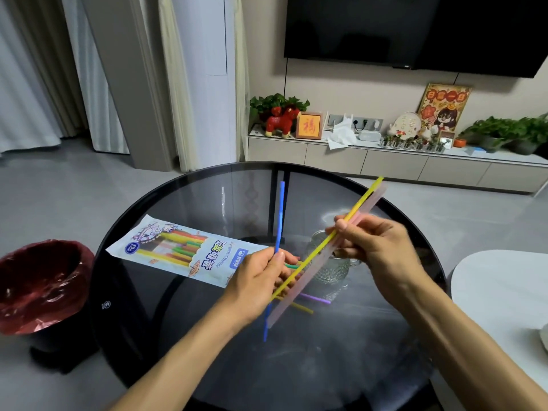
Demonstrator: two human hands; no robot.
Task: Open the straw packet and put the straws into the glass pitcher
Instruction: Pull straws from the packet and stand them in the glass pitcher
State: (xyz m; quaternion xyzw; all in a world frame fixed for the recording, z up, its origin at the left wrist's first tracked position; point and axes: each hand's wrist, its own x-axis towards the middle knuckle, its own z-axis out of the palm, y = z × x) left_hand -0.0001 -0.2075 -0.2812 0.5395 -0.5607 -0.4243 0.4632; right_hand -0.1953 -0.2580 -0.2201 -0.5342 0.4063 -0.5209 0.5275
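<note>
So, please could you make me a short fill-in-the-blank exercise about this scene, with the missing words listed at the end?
1. The left hand pinches a single straw whose colour is ____.
2. The right hand holds a yellow straw together with a pale ____ one.
3. The straw packet lies flat on the round ____ table.
4. The bin on the floor beside the table is lined with a ____ bag.

Missing words: blue; pink; glass; red
</note>
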